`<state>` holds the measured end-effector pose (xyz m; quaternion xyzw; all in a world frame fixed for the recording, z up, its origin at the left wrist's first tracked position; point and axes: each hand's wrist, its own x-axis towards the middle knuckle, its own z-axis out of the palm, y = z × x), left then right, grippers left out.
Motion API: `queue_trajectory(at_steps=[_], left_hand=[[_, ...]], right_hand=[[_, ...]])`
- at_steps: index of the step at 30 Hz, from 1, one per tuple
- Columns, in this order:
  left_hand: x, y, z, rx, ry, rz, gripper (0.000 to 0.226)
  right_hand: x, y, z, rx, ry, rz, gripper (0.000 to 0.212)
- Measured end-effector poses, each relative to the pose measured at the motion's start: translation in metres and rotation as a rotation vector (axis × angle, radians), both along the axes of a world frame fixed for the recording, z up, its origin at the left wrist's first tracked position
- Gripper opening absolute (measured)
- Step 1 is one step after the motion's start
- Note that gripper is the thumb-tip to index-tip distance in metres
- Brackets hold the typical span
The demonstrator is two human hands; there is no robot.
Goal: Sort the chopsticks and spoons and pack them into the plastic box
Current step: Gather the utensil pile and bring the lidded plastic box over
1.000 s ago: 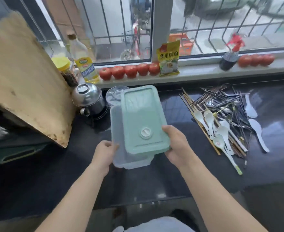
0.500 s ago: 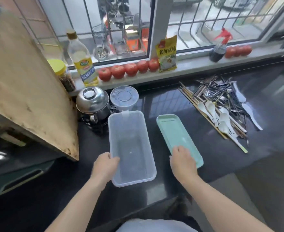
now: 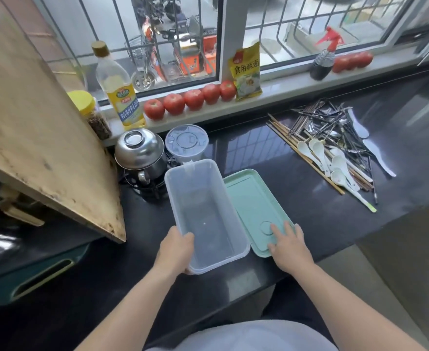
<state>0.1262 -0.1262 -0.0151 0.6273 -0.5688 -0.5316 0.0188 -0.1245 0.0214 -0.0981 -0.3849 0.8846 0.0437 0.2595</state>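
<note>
Lid (image 3: 251, 198) now lies lengthwise beside plastic box (image 3: 208, 259), touching.

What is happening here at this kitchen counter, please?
A person is getting ready to pack cutlery. The left hand grips the near corner of an empty clear plastic box on the dark counter. The right hand rests flat on the pale green lid, which lies beside the box. The mixed pile of chopsticks and white spoons lies unsorted to the right, untouched.
</note>
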Motion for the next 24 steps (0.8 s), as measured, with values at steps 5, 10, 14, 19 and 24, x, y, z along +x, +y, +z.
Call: queue_trajectory(at_steps=[5,10,14,19,24], left_hand=[[-0.004,0.001,0.001,0.008,0.000,0.022,0.045],[-0.005,0.000,-0.004,0.020,0.004,0.029,0.050],[-0.007,-0.001,-0.006,0.019,0.009,0.021,0.049],[-0.009,-0.002,-0.015,-0.007,-0.018,0.025,0.049],[-0.011,-0.001,-0.017,-0.033,-0.037,0.027,0.047]], right_hand=[[-0.005,-0.003,0.002,0.011,0.018,0.020,0.059],[-0.002,-0.007,0.005,0.011,0.025,0.001,0.059],[-0.001,-0.006,0.006,0.012,0.046,0.008,0.059],[-0.002,-0.004,0.006,0.008,0.045,0.013,0.059],[-0.002,-0.002,0.005,0.009,0.013,0.005,0.060]])
